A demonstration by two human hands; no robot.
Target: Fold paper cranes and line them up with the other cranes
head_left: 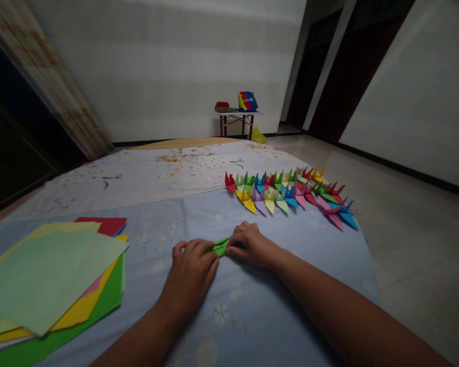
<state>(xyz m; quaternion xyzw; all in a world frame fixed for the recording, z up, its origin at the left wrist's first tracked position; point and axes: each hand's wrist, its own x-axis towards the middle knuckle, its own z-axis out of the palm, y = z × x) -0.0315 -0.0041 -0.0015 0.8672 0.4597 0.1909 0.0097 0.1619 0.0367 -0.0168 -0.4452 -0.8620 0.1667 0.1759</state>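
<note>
A small folded piece of green paper [220,247] lies low over the blue floral cloth, between my two hands. Its left end is under the fingers and thumb of my left hand [192,270], which are closed on it. At the right end, the bent fingers and thumb of my right hand [250,245] pinch the paper. Both hands cover parts of it, so its full shape is hidden.
Colourful folded paper cranes [270,199] stand in rows at the right. A stack of coloured paper sheets [57,270] lies at the left. Cloths cover the round table [187,145]. Farther back, a small stand [239,113] holds a bright bag [248,101].
</note>
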